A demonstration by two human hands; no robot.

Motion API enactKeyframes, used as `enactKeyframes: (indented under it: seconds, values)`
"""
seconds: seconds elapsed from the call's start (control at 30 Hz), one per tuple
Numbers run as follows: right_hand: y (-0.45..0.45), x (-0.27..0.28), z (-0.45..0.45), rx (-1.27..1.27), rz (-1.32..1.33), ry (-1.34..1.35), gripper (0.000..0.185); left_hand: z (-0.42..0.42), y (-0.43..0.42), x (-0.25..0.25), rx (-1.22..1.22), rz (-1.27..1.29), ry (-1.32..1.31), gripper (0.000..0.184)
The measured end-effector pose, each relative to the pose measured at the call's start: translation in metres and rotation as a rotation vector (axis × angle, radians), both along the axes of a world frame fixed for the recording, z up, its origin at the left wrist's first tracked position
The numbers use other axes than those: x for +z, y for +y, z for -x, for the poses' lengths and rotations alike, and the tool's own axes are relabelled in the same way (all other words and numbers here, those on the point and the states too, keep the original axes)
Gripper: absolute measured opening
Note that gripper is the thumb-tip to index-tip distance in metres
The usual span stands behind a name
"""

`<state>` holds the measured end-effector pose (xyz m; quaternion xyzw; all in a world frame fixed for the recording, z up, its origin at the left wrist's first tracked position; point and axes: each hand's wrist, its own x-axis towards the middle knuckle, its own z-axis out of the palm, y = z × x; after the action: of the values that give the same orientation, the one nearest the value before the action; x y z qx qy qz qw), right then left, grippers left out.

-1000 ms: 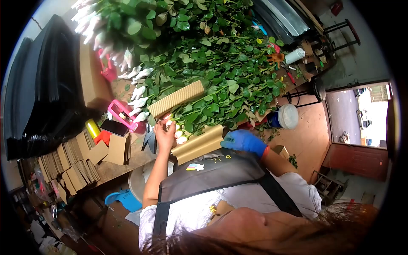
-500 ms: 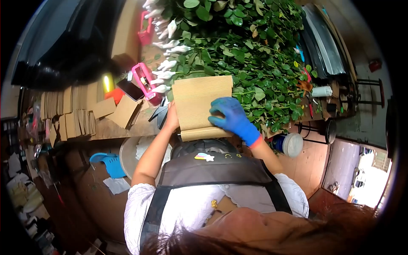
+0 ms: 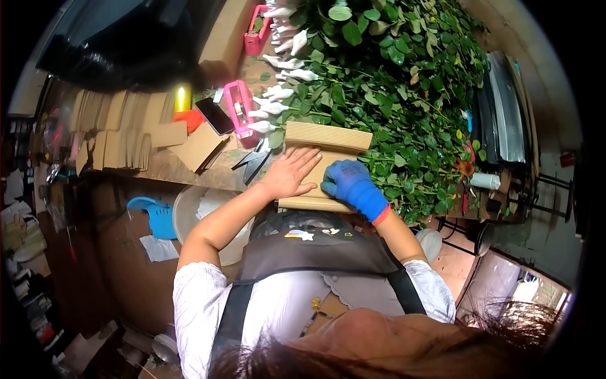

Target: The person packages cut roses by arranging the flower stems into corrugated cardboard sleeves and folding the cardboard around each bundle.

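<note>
A sheet of tan corrugated cardboard [image 3: 328,136] lies at the table's front edge, its far and near ends curled up. My bare left hand [image 3: 291,173] rests flat on its left part, fingers stretched out. My right hand [image 3: 351,183], in a blue glove with a red cuff, presses on the right part with fingers curled in; whatever is under them is hidden. Just beyond the sheet lie leafy green stems [image 3: 391,120], their heads in white sleeves [image 3: 268,108] pointing left. Black-handled scissors [image 3: 254,163] lie left of my left hand.
Left of the stems stands a pink tape dispenser [image 3: 238,110], with another pink dispenser [image 3: 255,31] farther back. A phone [image 3: 214,115], cut cardboard pieces [image 3: 197,146] and a yellow roll [image 3: 182,98] lie on the left. Below the table are a pale tub [image 3: 183,218] and a blue plastic item [image 3: 161,218].
My left hand has moved from the sheet's left edge onto its top and flattened. The sheet now lies lower, its far end curled up. My gloved hand stays on the right part.
</note>
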<state>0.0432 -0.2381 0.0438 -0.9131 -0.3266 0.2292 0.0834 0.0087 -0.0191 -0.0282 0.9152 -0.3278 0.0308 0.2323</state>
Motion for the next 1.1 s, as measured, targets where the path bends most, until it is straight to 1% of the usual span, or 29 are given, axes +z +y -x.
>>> enactKeyframes:
  seconds: [0.1,0.13,0.17,0.23,0.27,0.3,0.33,0.37,0.4,0.43,0.47,0.5,0.53,0.57,0.6,0.67,0.7,0.77,0.8,0.83,0.9,0.93,0.97,1.0,1.03,1.07,1.1]
  values:
    - [0.014,-0.063,0.001,0.152,0.08,-0.122,0.027,0.001,0.0,-0.008,0.004,-0.036,-0.049,0.072]
    - [0.02,-0.047,-0.01,0.195,0.097,-0.034,0.025,0.0,-0.002,-0.009,0.014,-0.048,-0.016,0.07]
    - [0.034,-0.032,-0.021,0.226,0.064,-0.062,0.025,0.0,-0.002,-0.013,0.023,-0.013,-0.018,0.07]
    - [0.071,-0.005,-0.022,0.265,-0.005,-0.088,0.024,0.001,0.003,-0.027,-0.009,0.037,0.069,0.067]
    - [0.089,-0.002,-0.021,0.294,-0.308,-0.134,0.021,0.001,-0.006,-0.04,-0.014,0.161,0.081,0.062]
    - [0.116,-0.019,-0.02,0.339,-0.496,-0.156,0.02,0.0,-0.014,-0.051,-0.018,0.286,0.089,0.058]
    - [0.147,-0.017,-0.013,0.315,-0.579,-0.169,0.025,-0.002,-0.012,-0.047,0.04,0.044,-0.08,0.056]
    - [0.18,-0.029,-0.016,0.388,-0.783,-0.238,0.038,-0.001,-0.011,-0.051,0.036,0.05,-0.045,0.06]
    - [0.212,-0.037,-0.02,0.456,-0.656,-0.217,0.046,-0.001,-0.009,-0.048,0.026,0.057,-0.058,0.061]
    - [0.248,-0.059,-0.026,0.52,-0.604,-0.389,0.044,0.0,-0.007,-0.045,0.012,0.065,-0.07,0.062]
    - [0.275,-0.071,-0.027,0.557,-0.451,-0.464,0.041,0.0,-0.007,-0.049,0.013,0.079,-0.04,0.062]
    - [0.3,-0.108,-0.03,0.531,-0.53,-0.68,0.032,0.0,-0.008,-0.048,0.014,0.079,-0.039,0.063]
    - [0.317,-0.13,-0.03,0.555,-0.495,-0.636,0.027,0.0,-0.008,-0.046,0.013,0.081,-0.039,0.063]
    - [0.326,-0.141,-0.032,0.581,-0.459,-0.59,0.023,-0.001,-0.007,-0.045,0.015,0.084,-0.039,0.063]
    - [0.329,-0.138,-0.032,0.578,-0.396,-0.543,0.021,0.0,-0.004,-0.04,-0.001,0.102,-0.013,0.063]
    - [0.327,-0.121,-0.029,0.581,-0.264,-0.44,0.016,-0.002,-0.005,-0.054,0.003,0.092,-0.043,0.063]
    - [0.322,-0.119,-0.031,0.611,-0.287,-0.435,0.017,-0.002,-0.009,-0.053,0.015,0.095,-0.054,0.063]
    - [0.313,-0.115,-0.04,0.651,-0.346,-0.428,0.017,-0.004,-0.011,-0.052,0.003,0.075,0.022,0.062]
    - [0.312,-0.117,-0.044,0.639,-0.436,-0.513,0.008,-0.004,-0.011,-0.053,-0.002,0.095,0.014,0.061]
    - [0.304,-0.096,-0.05,0.633,-0.49,-0.532,0.01,-0.003,-0.011,-0.054,0.008,0.099,0.003,0.061]
    - [0.268,-0.039,-0.048,0.493,-0.746,-0.46,0.019,-0.001,-0.01,-0.05,0.01,0.103,-0.009,0.061]
    - [0.242,-0.012,-0.042,0.399,-0.75,-0.374,0.022,0.0,-0.008,-0.042,0.014,0.072,-0.019,0.06]
    - [0.211,0.005,-0.034,0.301,-0.752,-0.29,0.027,-0.002,-0.009,-0.047,0.01,0.118,0.006,0.06]
    - [0.18,0.003,-0.025,0.185,-0.83,-0.19,0.025,0.001,-0.012,-0.056,0.022,0.192,-0.047,0.061]
    - [0.147,0.004,-0.015,0.064,-0.844,-0.046,0.025,0.001,-0.016,-0.063,0.034,0.268,-0.101,0.062]
    - [0.115,0.005,-0.005,-0.068,-0.864,0.089,0.025,-0.002,-0.009,-0.053,-0.001,0.299,-0.053,0.062]
    - [0.086,0.009,0.004,-0.203,-0.818,0.274,0.027,-0.006,-0.002,-0.039,-0.035,0.329,-0.005,0.063]
